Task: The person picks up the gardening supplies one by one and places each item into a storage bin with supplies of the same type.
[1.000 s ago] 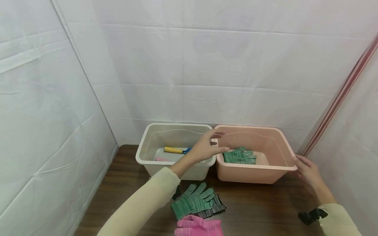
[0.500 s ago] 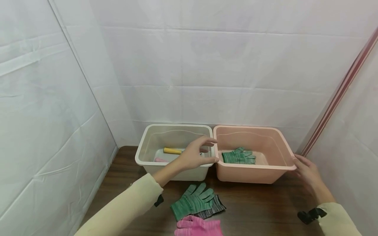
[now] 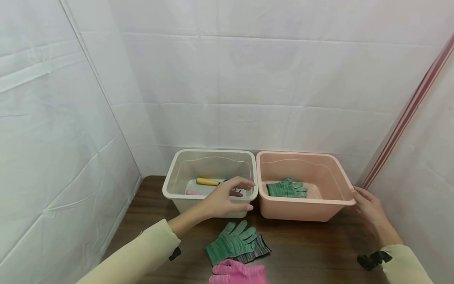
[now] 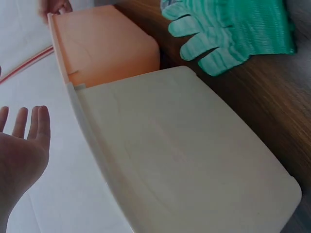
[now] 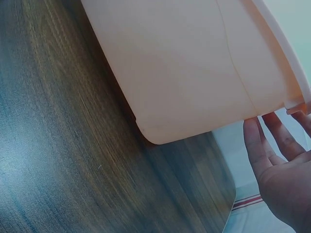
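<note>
My left hand [image 3: 223, 200] hovers over the front right part of the white bin [image 3: 186, 203], thumb and fingers spread apart with nothing between them. In the left wrist view its fingers [image 4: 33, 124] stand clear of the bin wall. My right hand [image 3: 370, 207] touches the right end of the pink bin [image 3: 298, 211]. Seen from the right wrist, its fingertips [image 5: 250, 125] press on the outer wall under the rim. Inside the pink bin lies a green striped glove [image 3: 287, 188]. The white bin holds a yellow-handled tool [image 3: 207, 181], its other end partly hidden by my left hand.
On the brown table [image 3: 305, 252], in front of the bins, a green glove [image 3: 232, 241] overlaps a grey one [image 3: 261, 248]. A pink glove [image 3: 239, 274] lies nearer, cut off by the frame edge. White sheeting [image 3: 227, 86] encloses the back and sides.
My left hand has drawn back left and toward me, from above the pink bin's left edge to the white bin's front right. The right hand stays on the pink bin.
</note>
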The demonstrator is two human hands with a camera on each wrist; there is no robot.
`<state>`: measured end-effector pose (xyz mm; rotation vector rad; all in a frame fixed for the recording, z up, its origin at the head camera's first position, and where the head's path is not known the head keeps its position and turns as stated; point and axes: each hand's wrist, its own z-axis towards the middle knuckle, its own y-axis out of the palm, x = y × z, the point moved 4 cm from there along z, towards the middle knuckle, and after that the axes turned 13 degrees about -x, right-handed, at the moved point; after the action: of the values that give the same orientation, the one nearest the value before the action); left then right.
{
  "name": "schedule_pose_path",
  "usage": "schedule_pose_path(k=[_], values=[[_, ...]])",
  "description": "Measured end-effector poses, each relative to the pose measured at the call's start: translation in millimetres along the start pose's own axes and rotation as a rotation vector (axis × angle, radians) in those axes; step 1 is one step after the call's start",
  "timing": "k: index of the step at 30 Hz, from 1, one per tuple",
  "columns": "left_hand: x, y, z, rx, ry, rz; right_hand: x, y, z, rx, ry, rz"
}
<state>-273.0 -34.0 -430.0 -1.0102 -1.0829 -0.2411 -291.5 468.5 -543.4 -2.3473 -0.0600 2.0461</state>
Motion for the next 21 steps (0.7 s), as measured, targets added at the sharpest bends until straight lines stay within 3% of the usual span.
schedule_pose_path(k=[7, 14, 21], values=[[-5.8, 3.7, -10.7, -0.032, 0.025, -0.004, 0, 0, 1, -0.003, -0.001, -0.003], [-13.7, 6.9, -20.4, -0.019, 0.053, -0.042, 1, 0, 0, -0.007, -0.009, -0.002], [-19.2, 10.3, -29.0, -0.04, 0.021, -0.043, 2, -1, -1, -0.011, -0.03, -0.007]])
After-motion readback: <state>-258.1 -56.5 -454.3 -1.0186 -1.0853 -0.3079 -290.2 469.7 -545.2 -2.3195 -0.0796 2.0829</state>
